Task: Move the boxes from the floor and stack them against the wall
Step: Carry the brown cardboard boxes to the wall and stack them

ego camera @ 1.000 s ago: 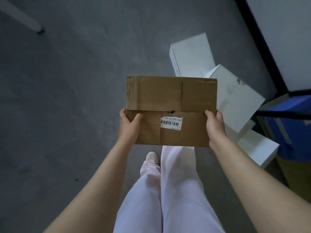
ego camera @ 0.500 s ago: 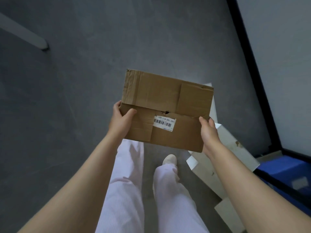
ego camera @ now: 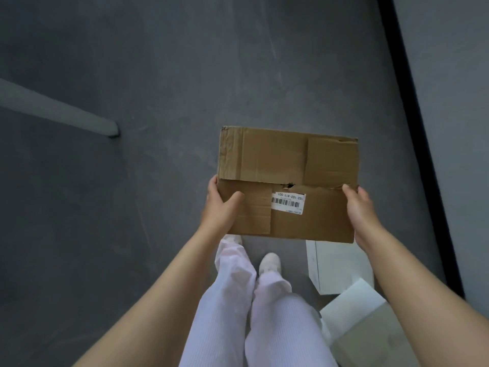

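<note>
A flat brown cardboard box (ego camera: 280, 165) with a white barcode label is held level in front of me, above the grey floor. My left hand (ego camera: 221, 206) grips its near left edge, thumb on top. My right hand (ego camera: 361, 210) clasps the near right corner. Two white boxes lie on the floor low on the right: one (ego camera: 337, 266) flat beside my feet, another (ego camera: 362, 321) tilted and partly hidden behind my right forearm.
The pale wall (ego camera: 449, 102) runs along the right with a black skirting strip (ego camera: 412, 123) at its foot. A grey bar (ego camera: 55, 109) crosses the floor at left. My legs in pale trousers and light shoes stand below the box.
I have walked forward along the wall carrying the brown box. The white boxes slid down to the lower right of the view, and the blue box has left it.
</note>
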A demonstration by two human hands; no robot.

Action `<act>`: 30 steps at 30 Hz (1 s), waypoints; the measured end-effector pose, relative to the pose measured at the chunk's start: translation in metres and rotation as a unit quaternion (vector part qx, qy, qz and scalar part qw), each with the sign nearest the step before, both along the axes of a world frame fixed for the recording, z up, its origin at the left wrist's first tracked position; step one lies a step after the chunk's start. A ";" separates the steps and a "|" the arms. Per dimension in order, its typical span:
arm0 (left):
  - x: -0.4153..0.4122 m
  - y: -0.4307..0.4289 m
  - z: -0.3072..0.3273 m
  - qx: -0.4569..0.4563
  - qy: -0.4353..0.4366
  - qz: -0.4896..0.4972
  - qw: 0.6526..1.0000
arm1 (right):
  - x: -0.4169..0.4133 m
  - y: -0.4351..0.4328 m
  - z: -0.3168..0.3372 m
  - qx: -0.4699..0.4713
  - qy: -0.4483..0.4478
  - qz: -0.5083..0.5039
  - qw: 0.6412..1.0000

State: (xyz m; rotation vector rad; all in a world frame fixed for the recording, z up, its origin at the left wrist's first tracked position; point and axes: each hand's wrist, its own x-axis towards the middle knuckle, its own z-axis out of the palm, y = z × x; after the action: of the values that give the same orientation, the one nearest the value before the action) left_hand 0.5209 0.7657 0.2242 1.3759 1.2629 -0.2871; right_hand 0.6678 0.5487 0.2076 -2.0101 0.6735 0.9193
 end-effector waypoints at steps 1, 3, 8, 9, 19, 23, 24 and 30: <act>0.014 0.011 0.000 0.000 0.001 0.001 1.000 | 0.016 0.012 0.001 -0.002 -0.010 0.006 1.000; 0.049 0.031 0.001 -0.001 0.009 0.005 1.000 | 0.053 0.034 0.002 -0.003 -0.034 0.011 0.999; 0.150 0.078 0.011 -0.017 -0.001 0.008 1.000 | 0.155 0.078 0.007 0.001 -0.051 0.017 0.999; 0.174 0.090 0.014 -0.015 -0.003 0.009 1.000 | 0.179 0.088 0.009 0.005 -0.046 0.018 0.999; 0.383 0.172 0.019 -0.019 -0.045 0.058 0.997 | 0.396 0.177 0.047 0.015 -0.049 0.054 0.997; 0.455 0.218 0.016 -0.028 -0.072 0.062 0.995 | 0.471 0.223 0.052 0.007 -0.068 0.077 0.995; 0.472 0.230 0.018 -0.032 -0.075 0.067 0.994 | 0.487 0.235 0.054 0.001 -0.074 0.083 0.994; 0.572 0.314 0.038 -0.035 -0.096 0.060 0.993 | 0.584 0.315 0.069 -0.014 -0.098 0.099 0.990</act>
State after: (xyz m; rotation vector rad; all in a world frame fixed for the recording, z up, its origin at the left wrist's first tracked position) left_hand 1.0929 1.0801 0.2622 1.2322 1.1590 -0.1104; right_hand 1.2514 0.8635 0.2761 -2.1867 0.3841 0.8147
